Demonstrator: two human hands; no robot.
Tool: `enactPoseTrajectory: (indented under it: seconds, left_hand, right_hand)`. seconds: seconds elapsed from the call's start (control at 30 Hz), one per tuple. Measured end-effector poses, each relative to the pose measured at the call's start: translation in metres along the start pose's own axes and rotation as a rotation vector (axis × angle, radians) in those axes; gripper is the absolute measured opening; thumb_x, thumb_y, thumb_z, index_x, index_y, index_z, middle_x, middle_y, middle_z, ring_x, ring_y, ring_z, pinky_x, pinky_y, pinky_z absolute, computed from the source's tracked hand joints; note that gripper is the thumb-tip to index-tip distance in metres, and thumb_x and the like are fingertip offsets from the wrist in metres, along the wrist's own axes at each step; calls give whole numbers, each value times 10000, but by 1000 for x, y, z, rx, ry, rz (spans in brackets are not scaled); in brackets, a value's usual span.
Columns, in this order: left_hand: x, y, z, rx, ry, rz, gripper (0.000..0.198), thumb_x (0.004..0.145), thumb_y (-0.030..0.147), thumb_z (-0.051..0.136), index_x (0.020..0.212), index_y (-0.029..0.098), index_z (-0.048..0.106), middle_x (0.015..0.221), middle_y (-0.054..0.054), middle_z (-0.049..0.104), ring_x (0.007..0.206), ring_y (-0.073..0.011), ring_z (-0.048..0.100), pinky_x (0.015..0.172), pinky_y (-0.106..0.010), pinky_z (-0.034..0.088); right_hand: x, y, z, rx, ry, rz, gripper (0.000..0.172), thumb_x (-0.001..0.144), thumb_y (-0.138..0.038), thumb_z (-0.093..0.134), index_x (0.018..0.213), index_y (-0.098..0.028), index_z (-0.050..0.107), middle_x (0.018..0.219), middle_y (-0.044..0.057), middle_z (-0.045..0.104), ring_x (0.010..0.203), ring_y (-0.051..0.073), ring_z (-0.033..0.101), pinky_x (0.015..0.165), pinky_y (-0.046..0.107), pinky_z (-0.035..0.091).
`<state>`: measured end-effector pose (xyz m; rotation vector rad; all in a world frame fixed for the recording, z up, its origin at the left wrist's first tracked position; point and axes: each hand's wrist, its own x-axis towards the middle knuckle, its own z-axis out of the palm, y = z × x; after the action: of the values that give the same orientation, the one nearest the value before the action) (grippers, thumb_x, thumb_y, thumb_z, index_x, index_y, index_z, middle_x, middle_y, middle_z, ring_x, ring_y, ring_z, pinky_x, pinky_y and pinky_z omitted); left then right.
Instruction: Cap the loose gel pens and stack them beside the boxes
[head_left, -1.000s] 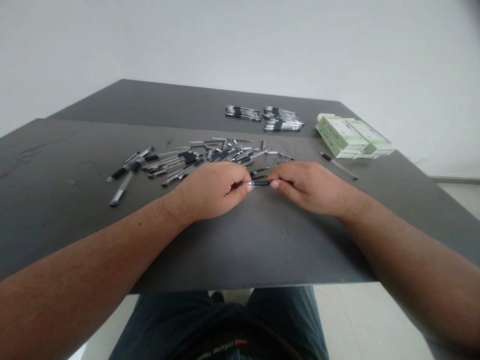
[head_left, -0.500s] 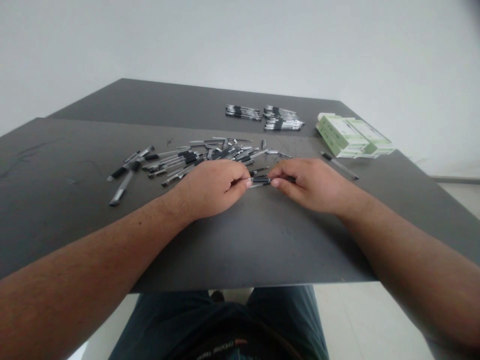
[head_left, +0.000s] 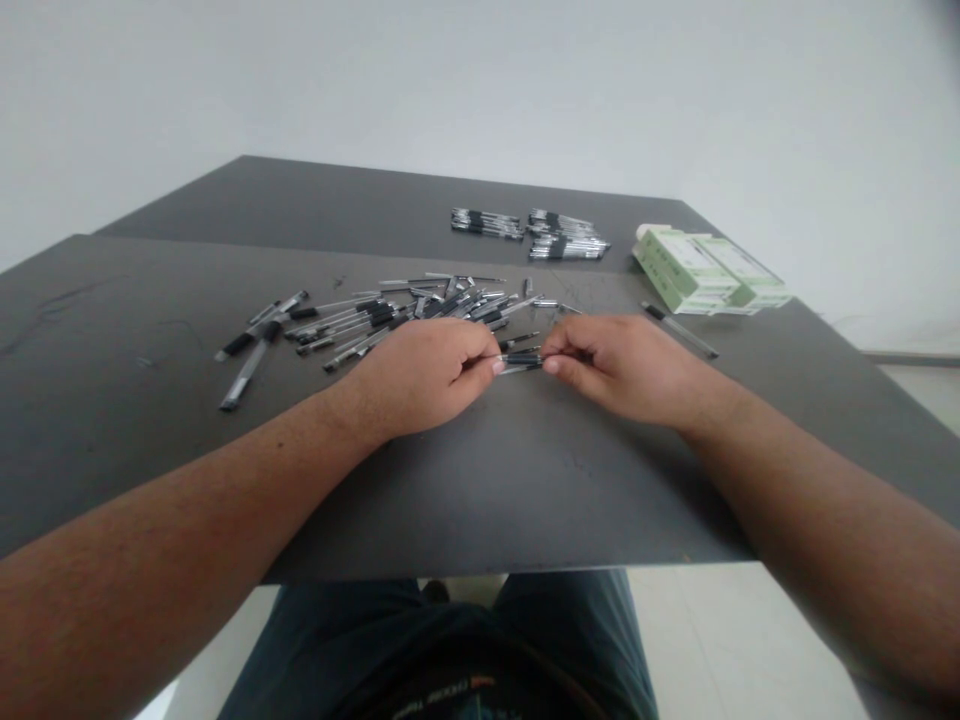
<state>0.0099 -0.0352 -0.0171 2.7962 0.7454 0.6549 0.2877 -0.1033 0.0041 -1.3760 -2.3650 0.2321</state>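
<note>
A pen (head_left: 521,359) with a black grip lies level between my two hands, just above the table's near half. My left hand (head_left: 431,378) is closed, thumb and forefinger pinching the pen's left end. On the right end, the thumb and fingers of my right hand (head_left: 611,368) are pinched together; the tip there is hidden by them. Right behind my left hand spreads a loose pile of pen parts (head_left: 367,318), with clear barrels, black grips, caps and thin refills. Part of that pile is covered by the hand.
Stacked pens (head_left: 486,224) and another bundle (head_left: 566,240) lie at the back. Green-and-white boxes (head_left: 686,275) stand at the right rear. A single pen (head_left: 679,330) lies beyond my right hand, and a few crossed pens (head_left: 255,360) are at the left. The grey table (head_left: 465,500) ends near my lap.
Both hands stay nearly in place, still on the pen. The dark piece that showed under my right hand's fingers is no longer visible.
</note>
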Motion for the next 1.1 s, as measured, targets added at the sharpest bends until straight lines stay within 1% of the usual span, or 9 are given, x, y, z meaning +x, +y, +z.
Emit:
enactPoseTrajectory:
  seconds: [0.1,0.27,0.43,0.53,0.63,0.77,0.87,0.97,1.1]
  left_hand:
    - [0,0,0,-7,-4,2,313,1091,344,548,979,202,804,911,-67,821,868,-249,742,781,-368,485]
    - [0,0,0,-19,-8,-2,313,1092,348,544,984,205,800,920,-68,821,869,-252,739,789,-376,483]
    - [0,0,1,-16,-11,-10,316,1094,353,549,978,203,802,910,-67,820,871,-248,741,787,-371,482]
    - [0,0,2,-24,-3,2,314,1089,346,554,977,192,803,910,-68,818,860,-245,737,781,-367,478]
    - [0,-1,2,-27,3,19,315,1089,337,551,978,185,804,902,-66,811,851,-238,730,774,-358,472]
    - [1,-2,2,-15,8,19,311,1091,327,554,961,187,799,884,-63,803,839,-236,721,756,-352,459]
    - [1,-2,2,-26,14,25,303,1088,319,559,955,184,795,888,-63,802,834,-235,721,763,-351,466]
    - [0,-1,1,-27,15,23,300,1091,316,562,966,181,799,890,-61,802,835,-233,724,766,-349,468]
    - [0,-1,0,-22,20,22,291,1091,311,569,969,182,800,889,-56,803,831,-227,723,757,-342,462]
  right_hand:
    - [1,-1,-1,-20,-22,-29,250,1117,-390,597,1052,-230,777,906,53,831,795,212,731,736,322,475]
    - [1,-2,-1,32,-19,15,146,1038,-339,699,1112,-233,766,888,21,826,758,200,730,717,305,485]
    - [1,-1,0,-5,-35,-29,240,1105,-378,609,1071,-224,789,898,51,827,781,212,723,730,320,479]
    - [0,0,0,43,-29,12,189,1054,-362,698,1148,-218,777,881,25,820,737,194,718,702,301,476]
    - [0,2,1,14,-29,-20,148,1061,-340,687,1094,-225,774,881,27,813,754,196,724,714,301,472]
    - [0,4,3,-5,-27,-66,259,1134,-384,588,1078,-219,779,926,59,835,823,220,754,759,320,487]
    - [0,3,3,39,-18,-25,189,1068,-361,685,1145,-210,769,914,36,832,776,201,747,730,304,488]
    - [0,3,2,7,-41,-41,168,1068,-356,677,1083,-217,770,888,39,817,769,208,733,724,312,480]
    - [1,2,1,0,-57,-53,286,1145,-390,562,1079,-218,780,914,65,832,825,233,754,774,335,500]
